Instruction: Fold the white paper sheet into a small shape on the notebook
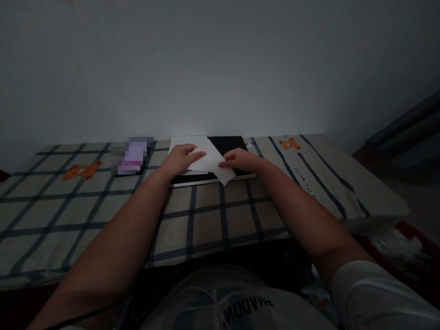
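Between my hands is a white sheet of paper point(213, 158), tilted so that one corner points down toward me. My left hand point(184, 158) grips its left part, thumb on top. The fingertips of my right hand point(239, 159) pinch its right edge. Beneath it lies a flat black board or folder point(228, 143) with a pale front edge. Another white sheet point(185, 140) rests on the board's left half, partly hidden by my left hand and the held paper.
A checked cloth point(206, 215) with orange bear prints covers the table, which meets a plain wall point(206, 68). Left of the board lies a phone-like object point(132, 158), partly pixelated. A small white scrap point(249, 145) sits by the board's right corner. A red container point(412, 233) stands low at right.
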Demonstrator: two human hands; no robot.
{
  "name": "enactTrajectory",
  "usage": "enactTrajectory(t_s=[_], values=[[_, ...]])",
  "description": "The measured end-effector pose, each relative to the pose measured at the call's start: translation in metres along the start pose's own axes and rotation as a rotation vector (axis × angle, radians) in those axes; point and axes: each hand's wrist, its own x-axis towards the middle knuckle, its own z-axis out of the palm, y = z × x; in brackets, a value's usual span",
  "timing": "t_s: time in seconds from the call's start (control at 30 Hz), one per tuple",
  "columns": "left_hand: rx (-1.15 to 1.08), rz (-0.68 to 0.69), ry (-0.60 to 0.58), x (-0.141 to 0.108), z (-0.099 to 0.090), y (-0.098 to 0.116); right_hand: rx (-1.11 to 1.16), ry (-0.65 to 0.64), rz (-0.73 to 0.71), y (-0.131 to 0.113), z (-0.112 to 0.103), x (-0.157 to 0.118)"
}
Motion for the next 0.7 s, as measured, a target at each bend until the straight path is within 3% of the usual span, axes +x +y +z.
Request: enactTrajectory(t_s=[0.17,0.5,0.7], values=[[-0.006,0.041,0.090,0.003,-0.003,-0.004,0.035,-0.012,0.062,-0.001,-0.003,-0.001],[-0.131,0.007,0.107,0.001,-0.004,-0.007,0.216,-0.074,0.101,0.012,-0.008,0.002],[-0.211,-0.058,0.084,0.002,-0.003,-0.005,0.291,-0.089,0.105,0.007,-0.009,0.000]])
